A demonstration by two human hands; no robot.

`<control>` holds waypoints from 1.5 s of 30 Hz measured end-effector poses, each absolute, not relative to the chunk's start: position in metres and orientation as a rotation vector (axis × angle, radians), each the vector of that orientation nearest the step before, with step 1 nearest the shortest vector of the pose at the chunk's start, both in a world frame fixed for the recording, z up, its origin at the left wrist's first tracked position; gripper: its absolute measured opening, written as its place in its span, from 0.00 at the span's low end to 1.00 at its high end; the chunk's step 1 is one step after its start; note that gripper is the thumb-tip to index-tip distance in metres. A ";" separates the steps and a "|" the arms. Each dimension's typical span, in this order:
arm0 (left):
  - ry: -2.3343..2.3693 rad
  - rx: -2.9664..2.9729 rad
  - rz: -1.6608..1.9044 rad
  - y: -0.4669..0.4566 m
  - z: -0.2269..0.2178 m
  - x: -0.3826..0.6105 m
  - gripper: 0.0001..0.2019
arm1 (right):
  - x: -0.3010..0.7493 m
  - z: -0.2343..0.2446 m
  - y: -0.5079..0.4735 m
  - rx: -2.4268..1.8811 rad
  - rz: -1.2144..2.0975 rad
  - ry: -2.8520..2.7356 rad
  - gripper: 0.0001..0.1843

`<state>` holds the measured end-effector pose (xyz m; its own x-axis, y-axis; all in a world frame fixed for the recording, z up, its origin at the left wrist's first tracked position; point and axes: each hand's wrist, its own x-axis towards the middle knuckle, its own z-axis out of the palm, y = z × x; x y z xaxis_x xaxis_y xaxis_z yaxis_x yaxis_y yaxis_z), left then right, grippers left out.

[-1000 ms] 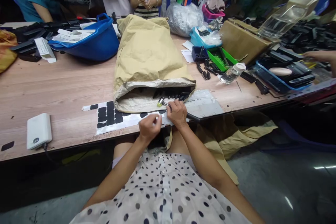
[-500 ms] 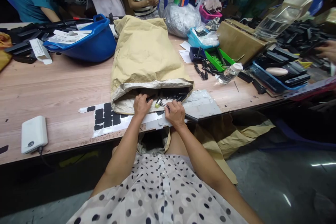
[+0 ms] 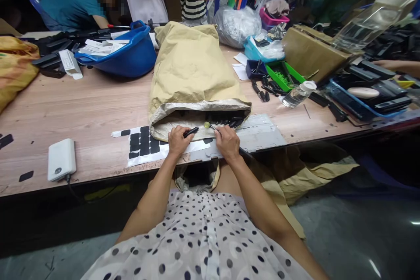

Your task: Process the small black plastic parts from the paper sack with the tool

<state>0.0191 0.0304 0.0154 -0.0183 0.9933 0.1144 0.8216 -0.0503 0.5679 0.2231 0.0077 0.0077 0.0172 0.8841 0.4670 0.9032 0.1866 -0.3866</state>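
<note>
At the mouth of a brown paper sack, my left hand is closed on a small black elongated part. My right hand grips a small hammer with a yellowish head; its dark handle sticks out behind the hand. The hammer head is just right of the part, apart from it. Inside the sack's opening lie several similar black pieces. Under my hands is a grey flat board. A white sheet with black square stickers lies left of my left hand.
A white power bank with a cable sits at left. Behind it is a blue basin of white boxes. To the right stand a water bottle, a green tray and a cardboard box. Other people are across the table.
My left hand has drawn back from the sack's opening with the black part now in plain view. The hammer stays in my right hand. The whole view has shifted; a person opposite reaches sideways.
</note>
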 end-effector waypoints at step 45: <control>1.912 1.846 0.686 0.029 0.021 0.020 0.15 | 0.218 -0.001 0.010 -1.749 -0.141 -1.964 0.12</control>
